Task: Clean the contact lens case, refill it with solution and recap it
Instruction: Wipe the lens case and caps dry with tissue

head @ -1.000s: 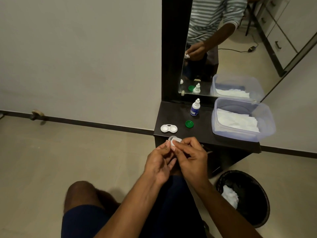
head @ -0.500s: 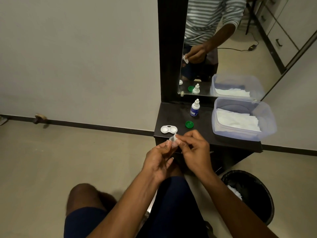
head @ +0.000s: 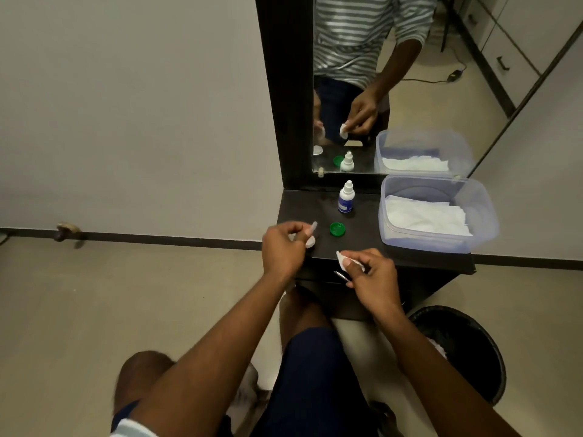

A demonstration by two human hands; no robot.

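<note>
Over the dark shelf (head: 362, 244), the left hand (head: 284, 250) pinches a white cap (head: 314, 229) above the lens case (head: 310, 241); the right hand (head: 370, 274) pinches a tissue wad (head: 342, 262).

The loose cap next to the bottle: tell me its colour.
Green. The cap lies on the dark shelf in front of the bottle, clearest in the head view.

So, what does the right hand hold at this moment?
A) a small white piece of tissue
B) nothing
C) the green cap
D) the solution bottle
A: the right hand pinches a small white tissue piece, while the bottle and green cap stand untouched on the table.
</note>
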